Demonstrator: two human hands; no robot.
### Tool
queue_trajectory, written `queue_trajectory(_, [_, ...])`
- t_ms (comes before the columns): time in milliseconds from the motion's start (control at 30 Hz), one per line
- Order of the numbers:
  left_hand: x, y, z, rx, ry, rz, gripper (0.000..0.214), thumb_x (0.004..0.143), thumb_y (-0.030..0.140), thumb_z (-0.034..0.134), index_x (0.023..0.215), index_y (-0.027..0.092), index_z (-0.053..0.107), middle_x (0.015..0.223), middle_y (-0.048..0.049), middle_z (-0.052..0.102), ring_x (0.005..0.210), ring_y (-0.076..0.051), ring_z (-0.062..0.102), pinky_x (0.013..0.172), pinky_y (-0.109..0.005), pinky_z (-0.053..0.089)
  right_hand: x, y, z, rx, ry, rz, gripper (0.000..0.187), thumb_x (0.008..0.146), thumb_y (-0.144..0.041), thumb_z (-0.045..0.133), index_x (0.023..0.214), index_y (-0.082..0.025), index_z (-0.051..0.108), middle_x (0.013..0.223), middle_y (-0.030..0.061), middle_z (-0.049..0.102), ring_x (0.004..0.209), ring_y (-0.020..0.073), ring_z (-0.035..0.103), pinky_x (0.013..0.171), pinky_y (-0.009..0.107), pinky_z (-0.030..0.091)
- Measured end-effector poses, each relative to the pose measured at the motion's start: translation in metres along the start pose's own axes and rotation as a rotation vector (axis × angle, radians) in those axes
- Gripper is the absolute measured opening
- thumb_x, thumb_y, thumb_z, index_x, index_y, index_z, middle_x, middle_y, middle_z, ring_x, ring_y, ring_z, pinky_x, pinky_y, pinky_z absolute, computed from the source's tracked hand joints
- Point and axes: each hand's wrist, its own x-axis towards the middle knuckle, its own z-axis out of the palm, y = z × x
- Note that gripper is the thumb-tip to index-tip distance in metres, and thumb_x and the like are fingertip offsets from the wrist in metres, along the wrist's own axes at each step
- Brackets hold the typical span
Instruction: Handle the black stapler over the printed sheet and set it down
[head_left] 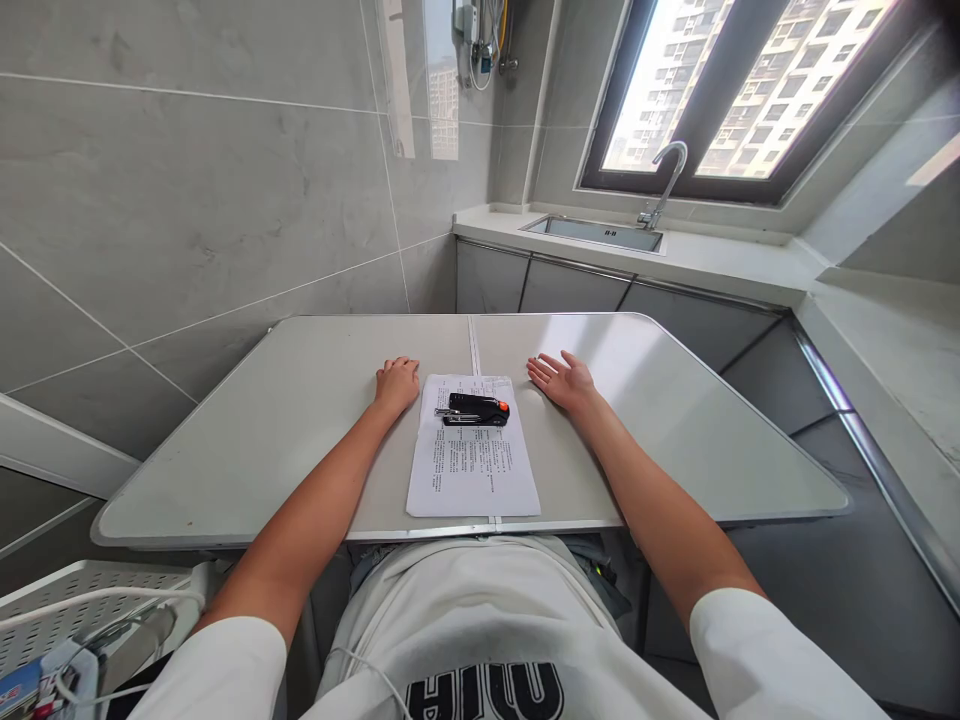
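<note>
L hand rests on the table just left of the sheet's top-left corner, fingers curled under in a loose fist, knuckles up, holding nothing. Stapler lies flat across the sheet's top part: black, orange tip at its right end, metal bit showing at the left end. Prob. stiff, hard-shelled and hefty vs. the paper; best gripped round the mid body, top & bottom. Sheet itself looks thin & floppy, likely to slide on the smooth tabletop; take it by a free corner or edge below the stapler. R hand sits just right of the sheet's top-right corner, open, fingers loosely spread, empty. Writing: sheet covered w/ printed lines, too small to read; no brand visible on stapler; shirt letters cut off below, unreadable.
</note>
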Motion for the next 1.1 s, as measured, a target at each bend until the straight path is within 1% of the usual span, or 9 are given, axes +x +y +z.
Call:
queue_trajectory(200, [0.000, 0.000, -0.003, -0.060, 0.038, 0.027, 0.037, 0.096, 0.018, 0.049, 0.118, 0.023, 0.078, 0.132, -0.0152, 0.070, 0.125, -0.038, 0.054, 0.103, -0.053, 0.043, 0.001, -0.003, -0.002, 0.022, 0.005, 0.027, 0.040, 0.101, -0.037, 0.050, 0.135, -0.015, 0.056, 0.128, 0.0214, 0.068, 0.110, 0.0264, 0.074, 0.084, 0.042, 0.068])
queue_trajectory(300, [0.001, -0.002, -0.004, -0.102, 0.068, 0.053, 0.033, 0.093, 0.016, 0.052, 0.109, 0.023, 0.081, 0.121, -0.0151, 0.074, 0.118, -0.037, 0.058, 0.101, -0.051, 0.045, -0.003, -0.002, 0.003, -0.052, 0.078, -0.007, 0.033, 0.100, -0.033, 0.049, 0.125, -0.015, 0.062, 0.112, 0.0182, 0.073, 0.094, 0.0236, 0.074, 0.076, 0.038, 0.067])
queue_trajectory(400, [0.001, -0.004, -0.005, -0.159, 0.084, 0.054, 0.028, 0.090, 0.015, 0.057, 0.098, 0.023, 0.082, 0.110, -0.0148, 0.075, 0.110, -0.035, 0.062, 0.099, -0.050, 0.047, -0.009, 0.004, 0.011, -0.259, 0.098, -0.123, 0.023, 0.096, -0.033, 0.054, 0.101, -0.017, 0.070, 0.085, 0.0094, 0.070, 0.067, 0.0176, 0.065, 0.061, 0.031, 0.062])
queue_trajectory(500, [0.001, -0.002, -0.006, -0.212, 0.091, 0.038, 0.023, 0.090, 0.016, 0.059, 0.093, 0.023, 0.081, 0.104, -0.0130, 0.074, 0.103, -0.032, 0.064, 0.096, -0.046, 0.048, -0.018, 0.018, 0.021, -0.577, 0.062, -0.366, 0.025, 0.092, -0.040, 0.063, 0.080, -0.018, 0.069, 0.069, 0.0025, 0.060, 0.054, 0.0128, 0.051, 0.051, 0.027, 0.050])
queue_trajectory(633, [-0.002, 0.006, -0.006, -0.357, 0.091, 0.060, 0.020, 0.092, 0.021, 0.058, 0.093, 0.022, 0.078, 0.107, -0.0110, 0.072, 0.091, -0.025, 0.065, 0.092, -0.039, 0.050, -0.034, 0.039, 0.040, -0.944, -0.130, -0.680, 0.040, 0.097, -0.054, 0.058, 0.078, -0.021, 0.071, 0.071, 0.0014, 0.059, 0.062, 0.0149, 0.054, 0.059, 0.030, 0.049])
queue_trajectory(767, [-0.006, 0.020, -0.005, -0.584, 0.104, 0.126, 0.018, 0.092, 0.026, 0.059, 0.092, 0.019, 0.075, 0.107, -0.0102, 0.072, 0.087, -0.021, 0.064, 0.088, -0.037, 0.051, -0.047, 0.053, 0.054, -1.191, -0.490, -0.867, 0.041, 0.103, -0.057, 0.053, 0.108, -0.023, 0.075, 0.103, 0.0066, 0.069, 0.091, 0.0202, 0.064, 0.081, 0.036, 0.055])
queue_trajectory(833, [-0.008, 0.027, -0.003, -0.727, 0.085, 0.129, 0.017, 0.092, 0.031, 0.062, 0.094, 0.020, 0.074, 0.104, -0.0085, 0.073, 0.086, -0.020, 0.063, 0.086, -0.036, 0.050, -0.050, 0.057, 0.056, -1.280, -0.636, -0.897, 0.042, 0.103, -0.056, 0.055, 0.123, -0.023, 0.072, 0.113, 0.0088, 0.068, 0.098, 0.0215, 0.065, 0.085, 0.037, 0.056])
queue_trajectory(967, [-0.010, 0.037, 0.001, -1.017, 0.043, 0.108, 0.026, 0.087, 0.042, 0.072, 0.101, 0.020, 0.071, 0.099, -0.0064, 0.071, 0.090, -0.019, 0.063, 0.081, -0.032, 0.049, -0.049, 0.064, 0.054, -1.393, -0.725, -0.904, 0.047, 0.100, -0.054, 0.063, 0.136, -0.024, 0.064, 0.118, 0.0100, 0.069, 0.107, 0.0245, 0.064, 0.084, 0.038, 0.057])
queue_trajectory(1100, [-0.013, 0.042, 0.000, -1.121, -0.019, 0.108, 0.035, 0.085, 0.052, 0.075, 0.099, 0.019, 0.072, 0.097, -0.0054, 0.070, 0.085, -0.017, 0.060, 0.076, -0.030, 0.047, -0.045, 0.070, 0.050, -1.447, -0.724, -0.906, 0.040, 0.097, -0.045, 0.070, 0.130, -0.024, 0.067, 0.114, 0.0084, 0.073, 0.104, 0.0249, 0.067, 0.092, 0.041, 0.055])
